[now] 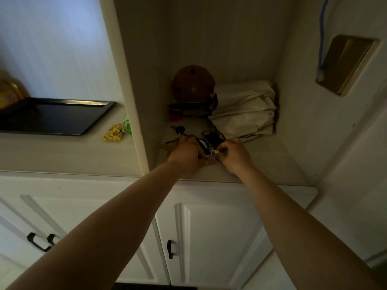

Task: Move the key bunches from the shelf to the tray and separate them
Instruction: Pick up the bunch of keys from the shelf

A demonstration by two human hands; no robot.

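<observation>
A dark tangle of key bunches (209, 139) lies on the cream shelf (268, 160) inside an open cabinet niche. My left hand (186, 153) is closed around the left side of the pile, and my right hand (234, 155) pinches its right side near a small white tag. One black round-headed key (180, 129) sticks out behind my left hand. The black rectangular tray (52, 116) sits on the counter to the left, beyond the niche's side wall, with nothing visible in it.
Behind the keys stand a round brown disc (192, 83), a dark strap and a folded cream cloth bag (245, 109). A yellow packet (113, 132) and something green lie beside the tray. A vertical partition (127, 84) separates niche and tray. White cupboard doors with black handles are below.
</observation>
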